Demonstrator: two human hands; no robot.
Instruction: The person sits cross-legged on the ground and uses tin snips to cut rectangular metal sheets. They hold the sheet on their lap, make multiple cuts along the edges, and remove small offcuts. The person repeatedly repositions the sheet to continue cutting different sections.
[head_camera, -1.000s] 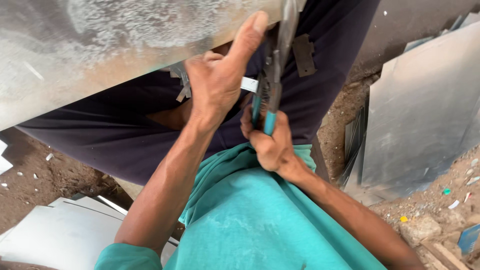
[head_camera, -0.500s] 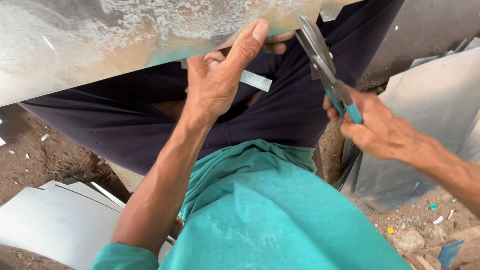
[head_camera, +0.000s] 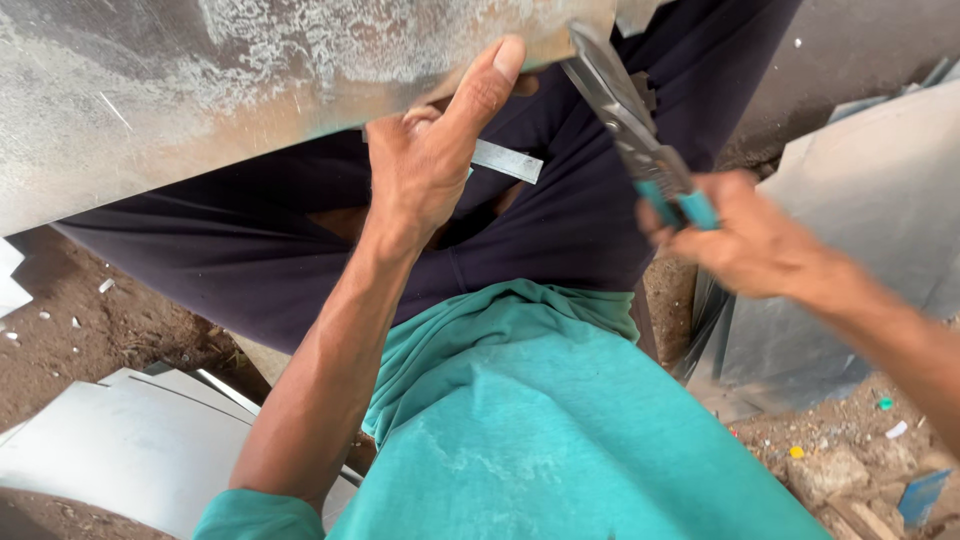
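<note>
A large galvanised metal sheet (head_camera: 200, 90) fills the top of the view, held over my lap. My left hand (head_camera: 430, 160) grips its lower edge, thumb pressed up against the sheet. A small cut metal strip (head_camera: 508, 161) shows just past that hand's fingers. My right hand (head_camera: 745, 235) holds tin snips (head_camera: 630, 120) by their teal handles. The snips' blades point up and left and meet the sheet's edge at the upper right.
More flat metal sheets lie on the dirt floor at the lower left (head_camera: 110, 450) and lean at the right (head_camera: 860, 230). Small scraps and stones litter the ground at the lower right (head_camera: 850, 450). My teal shirt and dark trousers fill the middle.
My right hand has swung with the snips from the middle, beside my left hand, out to the right. The blades now meet the sheet's edge further right. My left hand has kept its grip.
</note>
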